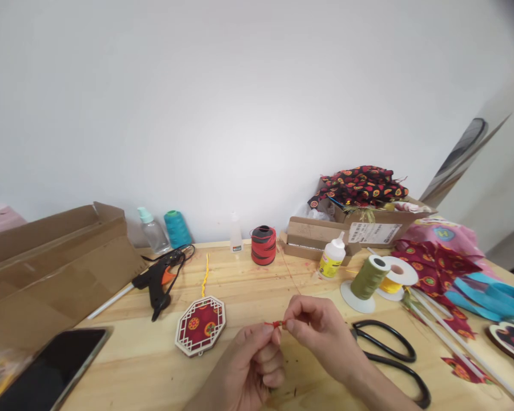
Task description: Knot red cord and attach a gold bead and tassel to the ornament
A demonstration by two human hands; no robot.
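Note:
Between my two hands, above the wooden table, is a short red cord (276, 324) with what looks like a small knot or bead in it. My left hand (255, 359) pinches one end between thumb and forefinger, its other fingers curled in. At the other end, the thumb and forefinger of my right hand (314, 328) are closed on the cord. Left of my hands lies an octagonal wooden-framed pendant (200, 326) with red patterned fabric inside and a yellow cord (205, 275) at its top. Black-handled scissors (388, 357) lie beside my right wrist, their blades mostly hidden.
Leftward are a glue gun (157, 285), a phone (47, 371) and a cardboard box (51, 274). A red thread spool (263, 245), a glue bottle (332, 257) and an olive thread spool (370, 278) stand behind. White sticks (449, 337) and red fabric (437, 268) lie at right.

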